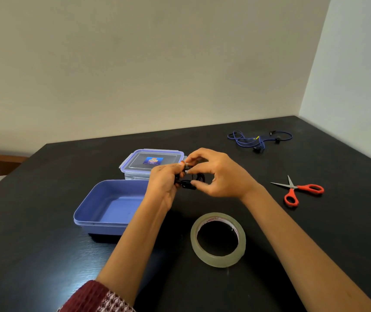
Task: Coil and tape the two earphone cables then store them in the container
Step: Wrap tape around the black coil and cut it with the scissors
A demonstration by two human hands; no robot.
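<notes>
Black earphone cable [200, 178]: bunched into a small coil and held above the table between both hands, just right of the open blue container.
Left hand [163, 184]: fingers curled closely round the left side of the coil and gripping it, with the back of the hand towards the camera.
Right hand [222, 176]: half closed; thumb below and forefinger arched above pinch the coil's right side, and the other fingers are loosely bent behind.
Arms: both forearms reach forward from the bottom edge and meet over the middle of the table. A maroon knitted sleeve [94, 298] is pushed up on the left arm.
Blue earphone cable [251, 140]: lies loose and uncoiled on the far right of the table, well apart from the hands.
Open blue container [83, 212]: sits left of the hands, partly behind the left forearm.
Clear lidded box [150, 161]: stands just behind the blue container, its lid closed.
Tape roll [218, 260]: clear, lying flat near the camera between the forearms.
Scissors [301, 189]: red handles, blades slightly open, on the table to the right.
Table [33, 244]: black surface.
Hard to make out: a small pale bit at the fingertips above the coil; most of the coil is hidden by the fingers.
</notes>
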